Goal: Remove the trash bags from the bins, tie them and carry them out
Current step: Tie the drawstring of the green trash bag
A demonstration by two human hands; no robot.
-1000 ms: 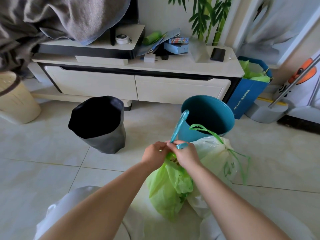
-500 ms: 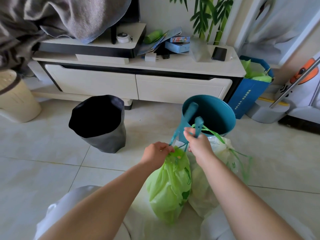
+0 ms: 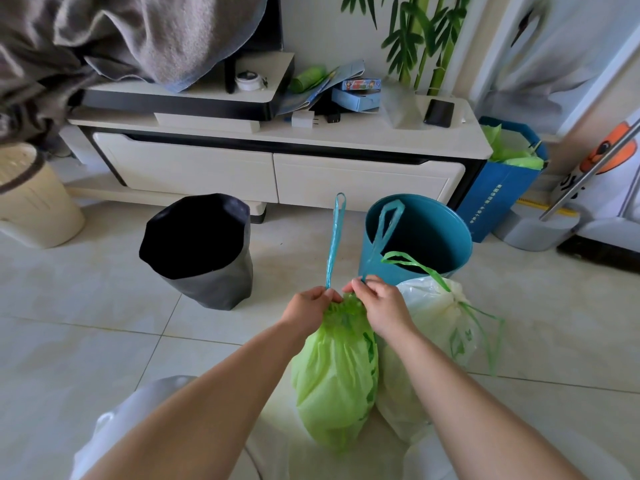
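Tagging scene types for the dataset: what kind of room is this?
Most likely a home living room: a low white TV cabinet with drawers against the wall, a tiled floor, and small household bins, one black-lined, one teal, in front of it.

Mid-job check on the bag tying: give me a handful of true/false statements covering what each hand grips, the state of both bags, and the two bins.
1. The left hand pinches a blue drawstring loop at the gathered neck of the light green plastic trash bag. True.
2. The right hand hangs free of that bag. False: it grips the other blue loop at the neck.
3. The whitish trash bag beside it is already cinched by a green drawstring. True.
4. The round teal bin still holds a liner. False: it looks bare inside.
5. The black-lined bin lies tipped over. False: it stands upright.
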